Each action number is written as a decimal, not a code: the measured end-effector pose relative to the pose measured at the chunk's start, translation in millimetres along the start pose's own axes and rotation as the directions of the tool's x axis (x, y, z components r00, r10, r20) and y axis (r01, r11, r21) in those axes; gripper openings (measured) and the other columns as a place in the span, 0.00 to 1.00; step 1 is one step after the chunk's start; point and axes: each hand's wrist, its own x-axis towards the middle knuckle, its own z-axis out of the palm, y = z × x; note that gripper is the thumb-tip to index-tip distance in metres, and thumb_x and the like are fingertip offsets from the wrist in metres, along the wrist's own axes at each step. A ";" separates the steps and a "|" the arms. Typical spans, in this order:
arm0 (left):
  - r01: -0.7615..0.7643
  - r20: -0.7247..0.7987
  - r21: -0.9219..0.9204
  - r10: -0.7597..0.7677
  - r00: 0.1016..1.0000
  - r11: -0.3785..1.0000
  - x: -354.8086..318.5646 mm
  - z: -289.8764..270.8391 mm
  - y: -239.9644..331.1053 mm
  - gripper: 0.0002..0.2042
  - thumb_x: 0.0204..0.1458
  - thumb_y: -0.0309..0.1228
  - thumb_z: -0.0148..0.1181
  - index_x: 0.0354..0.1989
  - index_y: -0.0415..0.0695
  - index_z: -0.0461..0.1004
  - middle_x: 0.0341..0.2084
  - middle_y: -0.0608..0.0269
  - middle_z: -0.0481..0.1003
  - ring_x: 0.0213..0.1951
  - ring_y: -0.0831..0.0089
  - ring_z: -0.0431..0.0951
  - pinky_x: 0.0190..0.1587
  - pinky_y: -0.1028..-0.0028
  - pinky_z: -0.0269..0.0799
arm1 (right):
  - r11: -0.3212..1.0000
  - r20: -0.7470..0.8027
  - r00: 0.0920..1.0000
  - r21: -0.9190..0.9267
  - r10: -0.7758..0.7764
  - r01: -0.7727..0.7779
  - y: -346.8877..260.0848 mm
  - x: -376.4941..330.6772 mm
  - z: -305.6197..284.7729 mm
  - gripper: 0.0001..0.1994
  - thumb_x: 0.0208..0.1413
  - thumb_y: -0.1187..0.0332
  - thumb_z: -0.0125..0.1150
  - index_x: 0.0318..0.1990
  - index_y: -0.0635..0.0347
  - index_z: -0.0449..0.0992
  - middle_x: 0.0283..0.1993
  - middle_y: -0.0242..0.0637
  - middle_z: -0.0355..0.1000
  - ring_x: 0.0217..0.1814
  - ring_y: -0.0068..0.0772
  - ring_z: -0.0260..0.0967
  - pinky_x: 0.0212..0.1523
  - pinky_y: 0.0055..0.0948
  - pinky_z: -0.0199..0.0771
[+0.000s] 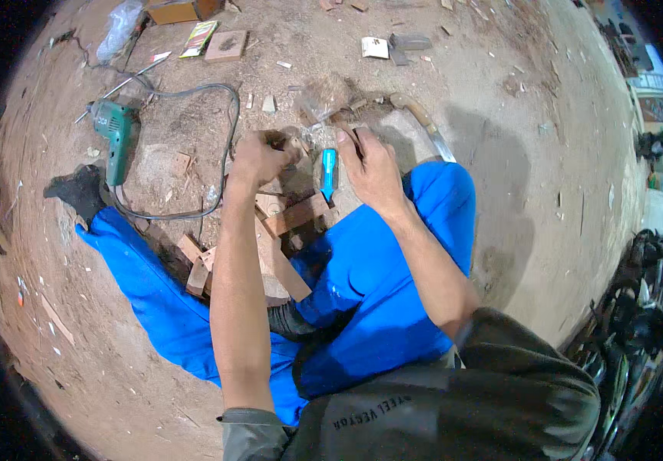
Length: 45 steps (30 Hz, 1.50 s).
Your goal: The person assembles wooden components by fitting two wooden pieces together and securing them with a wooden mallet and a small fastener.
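Both my hands reach forward over the ground, a short gap apart. My left hand [258, 159] is closed, its fingertips curled round something small that I cannot make out. My right hand [372, 170] is also closed, thumb against fingers, with a thin brown piece [342, 123] showing at its fingertips; its kind is unclear. Just beyond them lies a clear plastic bag [322, 100] with brownish contents. Between the hands a teal-handled tool [329, 170] points toward me. Below it several wooden blocks [298, 214] are stacked between my legs, partly hidden by my left forearm.
A green power drill [114, 134] with a long bit lies at the left, its grey cord [233, 115] looping toward my left hand. A curved-handled tool with a metal blade [431, 136] is by my right knee. A cardboard box [181, 9] and wood scraps lie farther off.
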 end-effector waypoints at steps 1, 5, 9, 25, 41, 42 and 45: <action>-0.025 0.037 0.012 0.024 0.999 1.000 1.3 -3.2 6.5 0.25 0.43 0.39 0.72 0.50 0.40 0.81 0.41 0.49 0.83 0.44 0.62 0.84 0.51 0.65 0.77 | 0.997 0.044 0.998 -0.058 0.051 -0.048 4.4 0.4 -0.4 0.19 0.66 0.57 0.56 0.35 0.69 0.75 0.24 0.62 0.73 0.29 0.67 0.75 0.28 0.55 0.71; -0.020 0.074 0.083 0.014 0.997 0.996 3.4 -3.5 8.5 0.23 0.44 0.38 0.71 0.49 0.41 0.82 0.41 0.49 0.83 0.44 0.60 0.84 0.50 0.65 0.78 | 0.990 0.104 0.990 -0.117 0.093 -0.081 15.9 -4.2 7.5 0.20 0.65 0.56 0.56 0.33 0.68 0.74 0.23 0.61 0.73 0.28 0.67 0.75 0.29 0.56 0.71; 0.024 -0.067 0.123 -0.015 0.998 0.992 -10.5 1.4 29.7 0.23 0.49 0.35 0.67 0.55 0.45 0.79 0.41 0.48 0.83 0.44 0.54 0.84 0.49 0.63 0.78 | 0.988 0.103 0.988 -0.112 0.118 -0.106 17.6 -5.3 2.6 0.20 0.65 0.56 0.56 0.32 0.68 0.73 0.23 0.62 0.73 0.28 0.68 0.74 0.30 0.58 0.72; -0.468 -0.290 0.420 0.603 0.743 0.778 -43.5 25.6 18.8 0.15 0.56 0.24 0.62 0.53 0.43 0.79 0.51 0.48 0.77 0.45 0.52 0.82 0.47 0.63 0.79 | 0.974 0.087 0.976 -0.125 0.200 -0.188 15.7 -4.6 4.7 0.22 0.67 0.55 0.55 0.29 0.69 0.71 0.21 0.62 0.71 0.27 0.69 0.73 0.30 0.58 0.71; -0.392 -0.328 0.194 0.436 0.838 0.899 -40.8 32.1 -0.1 0.18 0.54 0.38 0.69 0.52 0.47 0.79 0.53 0.51 0.78 0.51 0.50 0.80 0.51 0.59 0.77 | 0.991 0.037 0.994 0.084 0.100 -0.103 0.8 -12.5 -2.6 0.19 0.66 0.60 0.58 0.30 0.69 0.69 0.20 0.60 0.70 0.25 0.65 0.73 0.24 0.53 0.68; -0.389 -0.335 0.189 0.432 0.838 0.902 -42.1 32.5 1.0 0.18 0.54 0.38 0.69 0.52 0.47 0.79 0.53 0.51 0.78 0.51 0.50 0.80 0.51 0.59 0.77 | 0.995 0.030 0.994 0.026 0.100 -0.101 3.9 -14.3 -1.9 0.18 0.66 0.60 0.57 0.31 0.69 0.69 0.21 0.61 0.70 0.26 0.65 0.74 0.24 0.52 0.68; -0.383 -0.336 0.367 0.504 0.796 0.848 -42.8 31.5 3.0 0.18 0.54 0.39 0.69 0.51 0.45 0.79 0.52 0.49 0.77 0.49 0.47 0.80 0.50 0.58 0.78 | 0.993 0.043 0.997 -0.105 0.064 -0.059 16.9 -15.0 4.0 0.18 0.67 0.59 0.56 0.36 0.70 0.70 0.21 0.60 0.71 0.25 0.65 0.74 0.24 0.53 0.70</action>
